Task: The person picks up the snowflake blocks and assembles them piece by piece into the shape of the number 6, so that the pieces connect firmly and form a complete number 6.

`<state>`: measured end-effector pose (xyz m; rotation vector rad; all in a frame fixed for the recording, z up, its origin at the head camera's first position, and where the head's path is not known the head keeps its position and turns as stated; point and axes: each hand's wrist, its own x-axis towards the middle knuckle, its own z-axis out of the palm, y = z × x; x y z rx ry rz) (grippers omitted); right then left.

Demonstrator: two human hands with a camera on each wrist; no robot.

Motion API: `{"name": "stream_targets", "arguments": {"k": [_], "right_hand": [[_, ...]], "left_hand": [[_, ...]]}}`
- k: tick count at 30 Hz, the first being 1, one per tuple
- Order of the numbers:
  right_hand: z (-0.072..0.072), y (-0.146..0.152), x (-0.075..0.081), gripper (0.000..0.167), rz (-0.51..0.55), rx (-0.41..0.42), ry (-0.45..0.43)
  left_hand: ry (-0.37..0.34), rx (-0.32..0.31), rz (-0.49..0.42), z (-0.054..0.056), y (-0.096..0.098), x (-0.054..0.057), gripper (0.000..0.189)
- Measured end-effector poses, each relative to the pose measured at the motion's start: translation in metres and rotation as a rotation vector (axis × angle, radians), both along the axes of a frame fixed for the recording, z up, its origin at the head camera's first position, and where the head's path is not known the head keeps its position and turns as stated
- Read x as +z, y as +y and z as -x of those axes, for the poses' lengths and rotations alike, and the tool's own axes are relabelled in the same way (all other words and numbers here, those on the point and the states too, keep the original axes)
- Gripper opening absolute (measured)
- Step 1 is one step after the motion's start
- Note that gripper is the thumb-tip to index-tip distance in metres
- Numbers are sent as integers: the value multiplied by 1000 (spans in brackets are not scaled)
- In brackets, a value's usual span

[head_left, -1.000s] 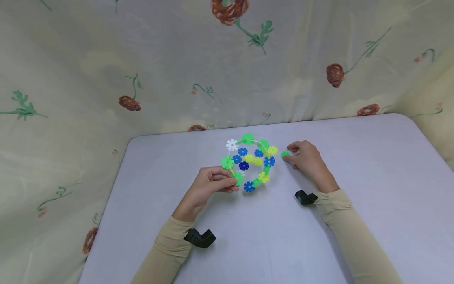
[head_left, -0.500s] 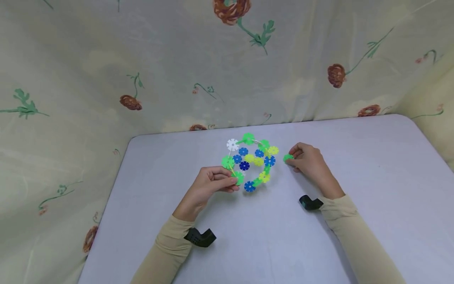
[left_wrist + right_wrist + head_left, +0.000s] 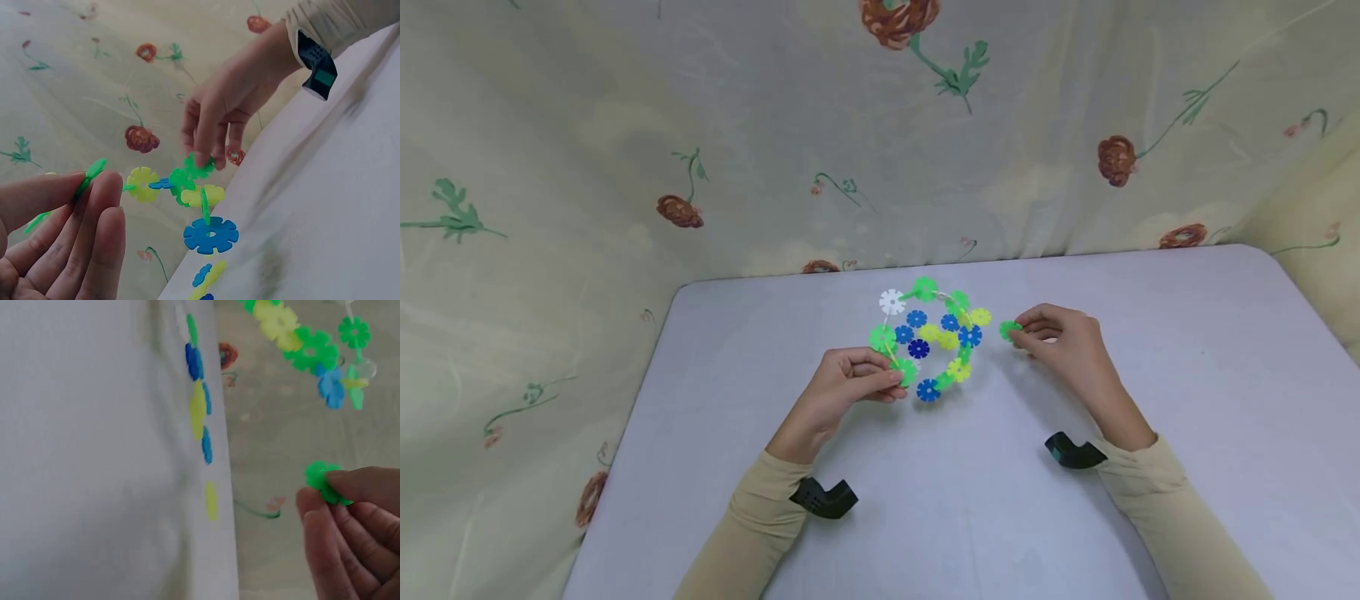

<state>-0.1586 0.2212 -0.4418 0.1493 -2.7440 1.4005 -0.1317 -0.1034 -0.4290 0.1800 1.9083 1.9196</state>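
Note:
My left hand (image 3: 853,387) pinches a green notched disc (image 3: 906,372) at the near left end of a curved chain of interlocking snowflake discs. Green, white, yellow and blue pieces make up this chain, which arcs round to a blue disc (image 3: 928,390) at its near right end. To the right of the chain, my right hand (image 3: 1063,337) pinches a single green snowflake disc (image 3: 1010,331) between thumb and fingers. In the right wrist view that green disc (image 3: 324,481) shows apart from the chain (image 3: 312,350). Part of the left hand's disc is hidden behind fingertips.
Several loose discs lie on the white table (image 3: 925,517) inside and beside the ring, among them a dark blue disc (image 3: 918,349) and a yellow disc (image 3: 981,317). A flowered curtain (image 3: 760,167) hangs behind and at both sides of the table.
My right hand has drawn back slightly to the right and lifted the green disc off the table. The left hand and the chain have stayed nearly still.

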Motion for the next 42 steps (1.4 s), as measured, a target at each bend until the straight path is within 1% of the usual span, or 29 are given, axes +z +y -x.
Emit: {"name": "stream_targets", "arguments": {"k": [2,5,9,12,15,18,20,26,34,37,42], "right_hand": [[-6,-4,3,18,49,20,28],[-14,-12,8,18,137,77,60],[-24,-25,14,14,251,167,69],[-32,-37,15,10,297,224,77],[-39,-50,14,10,278,253,117],[-44,-60,12,10,232,251,169],[-46,-65,10,11,220,248,204],[-50,-73,6,17,229,269,302],[-52,-79,0,25,153,322,465],[-52,-81,-2,27,157,342,499],[-54,-85,-4,32,198,370,516]], "left_hand": [[-5,4,10,0,0,0,15],[-8,8,14,0,-1,0,16],[-10,9,6,-1,0,0,15],[-8,3,0,-2,2,2,16],[-5,-7,-7,-2,4,3,19],[-1,-13,-9,-3,7,4,19],[-1,-14,-9,-3,8,4,19],[2,-14,-22,-4,9,4,18],[8,-25,-18,-5,8,4,17],[10,-30,-18,-6,7,4,16],[13,-57,-44,-6,6,3,16]]}}
